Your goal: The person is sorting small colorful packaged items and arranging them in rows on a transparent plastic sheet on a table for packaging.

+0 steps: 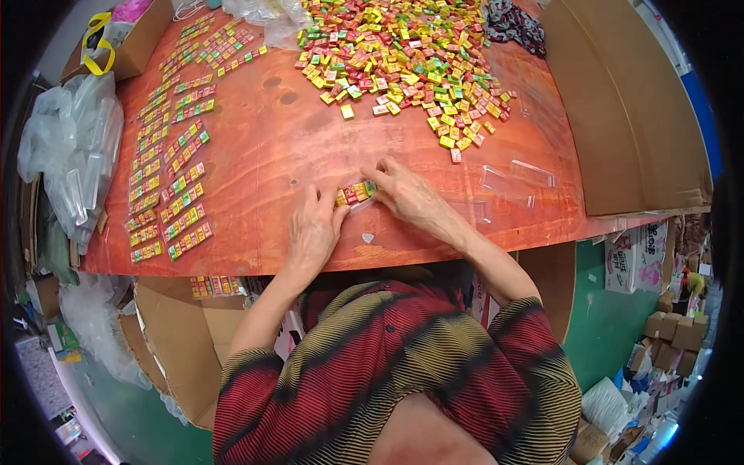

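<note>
Candy row (356,192), a short line of little red, yellow and green squares in a clear sleeve, lies on the red-brown table (287,147) close to the near edge, right between both hands. Left hand (313,229) lies flat on the wood, and its fingers touch the left end of the row. Right hand (406,194) comes in from the other side, and its fingertips pinch the right end of the row. Just right of that hand sit two empty clear sleeves (518,180), flat on the table. Farther back is a big pile of loose candies (403,66) in the same three colours, spread wide. Along the left side of the table, many filled rows (172,167) lie in two long lines, one behind the other. Past the left edge is a heap of clear plastic bags (74,147). Under the table, near the left arm, a cardboard box (182,341) stands open. Another big brown cardboard sheet (620,108) leans at the right.
</note>
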Tool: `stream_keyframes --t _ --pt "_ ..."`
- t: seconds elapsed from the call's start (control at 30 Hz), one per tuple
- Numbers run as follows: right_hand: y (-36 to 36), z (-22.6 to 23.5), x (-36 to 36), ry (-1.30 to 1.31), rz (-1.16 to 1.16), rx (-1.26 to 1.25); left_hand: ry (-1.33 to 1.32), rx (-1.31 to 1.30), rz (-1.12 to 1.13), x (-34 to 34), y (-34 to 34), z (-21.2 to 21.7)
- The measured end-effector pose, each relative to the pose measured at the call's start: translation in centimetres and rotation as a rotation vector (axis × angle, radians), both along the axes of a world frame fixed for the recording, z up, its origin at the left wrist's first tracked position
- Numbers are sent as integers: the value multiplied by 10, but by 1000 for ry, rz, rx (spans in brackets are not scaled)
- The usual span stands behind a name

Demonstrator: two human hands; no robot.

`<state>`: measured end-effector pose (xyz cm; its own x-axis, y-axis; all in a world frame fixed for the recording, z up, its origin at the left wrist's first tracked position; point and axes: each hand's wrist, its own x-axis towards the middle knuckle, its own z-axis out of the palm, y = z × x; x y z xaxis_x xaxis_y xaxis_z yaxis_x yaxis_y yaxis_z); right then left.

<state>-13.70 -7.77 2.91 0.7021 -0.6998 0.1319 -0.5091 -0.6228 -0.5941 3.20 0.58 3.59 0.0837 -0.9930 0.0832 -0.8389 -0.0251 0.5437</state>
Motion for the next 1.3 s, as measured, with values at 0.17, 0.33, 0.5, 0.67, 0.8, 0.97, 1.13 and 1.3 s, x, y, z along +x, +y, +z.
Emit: stream_keyframes --t 0.17,0.33,0.5,0.67,0.8,0.97,1.13,1.3 --pt "5 3 -4 124 33 -142 -267 -206 -59 2 13 -6" --pt "21 -17 0 298 95 -246 -293 -112 -102 5 24 -32" --pt "34 -20 2 308 34 -289 -189 -88 -69 5 25 -37" --pt "35 -12 5 326 -19 -304 -327 -92 -146 5 24 -30" --pt "32 -14 11 368 6 -312 -297 -74 -179 5 19 -29" --pt "32 -12 7 340 17 -272 -268 -13 -212 8 11 -22" --pt "23 -20 -3 -9 11 93 -268 -109 -193 9 10 -19" --pt "20 -11 -1 4 60 18 -79 -209 -100 5 7 -27"
